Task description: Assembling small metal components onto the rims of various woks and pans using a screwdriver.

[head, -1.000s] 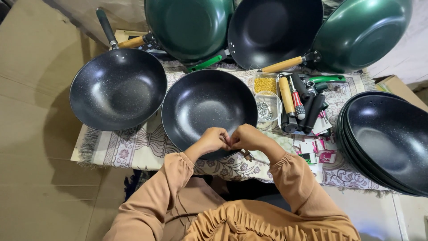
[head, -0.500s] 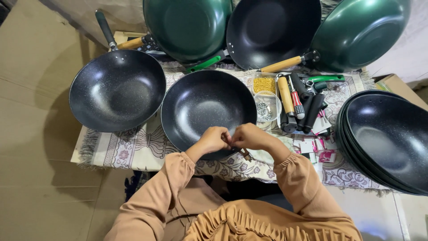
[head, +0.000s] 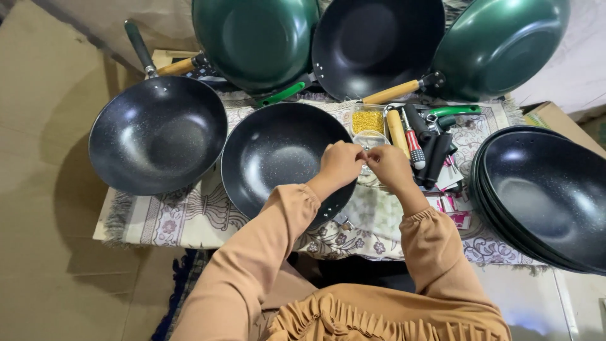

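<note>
The left hand [head: 341,163] and the right hand [head: 386,165] meet fingertip to fingertip over the right rim of the middle black wok [head: 278,151]. Each grip is pressed together, pinching something too small to make out between the two hands. Just behind the fingers sit a clear tub [head: 370,139] and a tray of yellow bits [head: 368,120]. Right of these lies a bunch of loose handles [head: 423,142], wooden, black and red. The wok rests on a patterned cloth [head: 183,218] that covers the bench. A second black wok [head: 158,136] with a dark handle lies to its left, a stack of black woks [head: 546,196] to the right. Two green woks [head: 255,38] and another black one [head: 379,44] lean at the back.
</note>
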